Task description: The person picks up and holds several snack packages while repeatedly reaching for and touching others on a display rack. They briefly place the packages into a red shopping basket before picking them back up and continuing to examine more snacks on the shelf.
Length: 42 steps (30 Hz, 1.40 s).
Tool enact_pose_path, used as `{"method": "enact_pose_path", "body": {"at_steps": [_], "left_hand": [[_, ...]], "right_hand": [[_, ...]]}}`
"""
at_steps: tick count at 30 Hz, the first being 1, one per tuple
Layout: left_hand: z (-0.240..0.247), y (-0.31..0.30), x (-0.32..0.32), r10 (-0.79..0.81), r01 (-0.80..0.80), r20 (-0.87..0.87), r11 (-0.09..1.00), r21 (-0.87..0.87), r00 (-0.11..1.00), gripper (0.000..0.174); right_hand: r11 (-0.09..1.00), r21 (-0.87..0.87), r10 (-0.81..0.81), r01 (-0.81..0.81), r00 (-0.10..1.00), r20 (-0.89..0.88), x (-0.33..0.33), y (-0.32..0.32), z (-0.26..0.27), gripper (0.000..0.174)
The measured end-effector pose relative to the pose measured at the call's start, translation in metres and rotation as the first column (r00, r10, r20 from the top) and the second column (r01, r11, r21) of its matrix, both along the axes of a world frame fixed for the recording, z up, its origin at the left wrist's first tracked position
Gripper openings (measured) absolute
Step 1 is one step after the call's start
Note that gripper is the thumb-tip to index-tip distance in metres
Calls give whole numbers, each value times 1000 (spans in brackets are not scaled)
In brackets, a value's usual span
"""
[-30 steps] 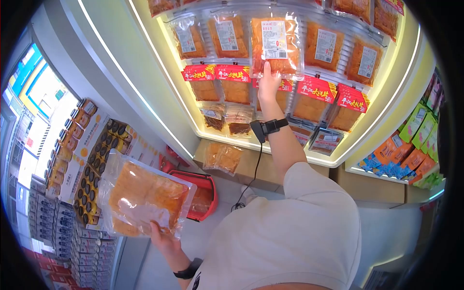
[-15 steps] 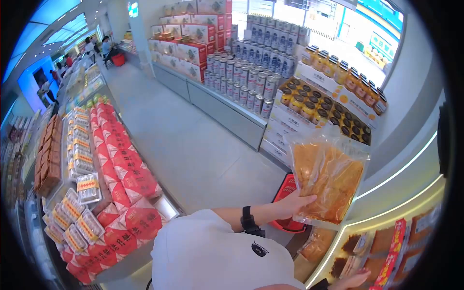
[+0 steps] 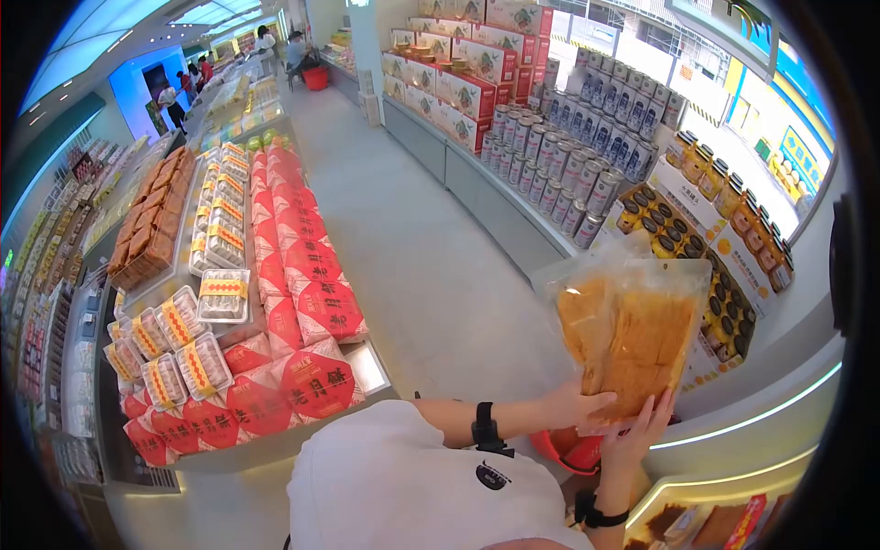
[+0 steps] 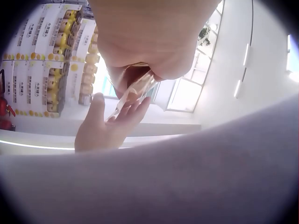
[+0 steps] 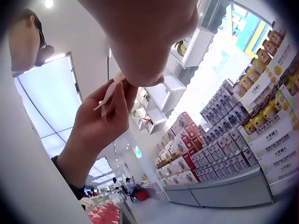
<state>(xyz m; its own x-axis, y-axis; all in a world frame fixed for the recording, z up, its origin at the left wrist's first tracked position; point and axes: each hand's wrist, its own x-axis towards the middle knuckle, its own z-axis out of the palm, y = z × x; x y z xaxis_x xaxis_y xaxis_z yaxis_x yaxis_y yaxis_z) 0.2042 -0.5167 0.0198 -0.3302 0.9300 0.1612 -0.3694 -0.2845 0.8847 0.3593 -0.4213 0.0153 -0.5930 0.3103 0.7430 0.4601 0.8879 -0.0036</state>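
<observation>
Two flat, clear plastic packs of orange-brown food overlap in the person's hands: the front pack lies partly over the rear pack, in front of the body. In the head view they appear near the red basket, with the jars beyond. The left hand clamps the lower edge between thumb and fingers, a pinch seen also in the right wrist view. The right hand has its fingers nearly straight against the front pack, near its lower right corner; the left wrist view shows its thumb standing apart. Judged by appearance, each pack is fairly light, its film slick and pliable, its filling soft, in thin sheets that may bend or crease under a hard squeeze. The best hold is probably thumb and fingers on the margin, with a flat palm behind the filling; a pinch on one corner alone would let the packs slide and fan apart.
</observation>
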Motion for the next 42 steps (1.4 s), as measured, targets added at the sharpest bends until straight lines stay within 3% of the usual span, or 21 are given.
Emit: {"method": "enact_pose_path", "body": {"at_steps": [1,3,4,6,7,8,9,10,12,16,19,20,23,25,26,30,32,36,39,40,42], "left_hand": [[3,-10,-3,5,-5,3,1000,-2,1000,54],[47,-41,-15,-163,70,-526,979,-192,835,57],[70,-46,-25,-161,66,-525,979,-195,836,57],[104,-52,-40,-761,417,-373,618,-667,532,65],[89,-52,-37,-763,415,-370,614,-671,531,65],[60,-47,-28,-452,366,-563,892,-266,691,66],[40,-42,-22,-68,225,-580,953,204,812,67],[34,-35,-20,-56,212,-585,956,203,809,67],[31,-28,-18,-173,355,-464,870,341,869,63],[47,-43,-15,-479,496,-171,866,69,861,55],[51,-45,-11,-251,252,-57,968,10,966,44],[47,-40,-12,-307,307,3,951,33,952,40],[22,-23,-5,-192,210,-108,958,193,976,33],[7,-10,4,-260,275,-98,941,196,961,41],[10,-8,16,-250,259,-73,951,166,965,44],[5,3,63,-443,443,-6,895,53,896,50],[13,5,83,-375,375,-15,926,52,927,51],[15,8,125,-483,485,-44,874,42,875,51],[17,5,152,-520,520,-19,854,27,854,50],[17,6,160,-553,553,4,833,27,833,50],[21,2,172,-615,614,-3,788,39,789,49]], "right_hand": [[1000,3,7,-7,997,-82,-2,2,-4,66],[993,-23,106,-114,971,-216,-10,-1,-2,64],[991,-25,118,-130,953,-277,-7,6,-8,65],[980,-34,168,-194,913,-373,-4,5,-12,71],[980,-39,165,-194,912,-376,-2,0,-12,71],[986,-12,144,-164,899,-414,0,-5,-13,67],[990,14,129,-138,882,-454,0,-10,-13,63],[988,15,142,-152,877,-459,-1,-23,-10,63],[914,-389,-138,-119,809,-572,-3,-55,0,69],[784,-541,-279,-305,604,-746,17,-32,-7,59],[666,-596,-499,-449,326,-803,67,-29,-22,49],[716,-478,-474,-509,148,-868,73,-31,-11,34],[766,-156,-173,-624,33,-984,126,-43,6,39],[788,-56,-152,-613,-105,-983,169,-59,7,42],[895,-32,-97,-445,-123,-988,189,-67,10,44],[991,-132,-132,-6,-72,-989,278,-117,11,42],[990,-86,-94,-112,-71,-993,293,-152,34,37],[985,-48,-28,164,-124,-992,323,-195,55,31],[983,26,42,181,-88,-995,349,-196,60,37],[987,24,57,157,-205,-977,364,-194,53,39],[953,73,145,293,-234,-961,380,-202,61,39]]}}
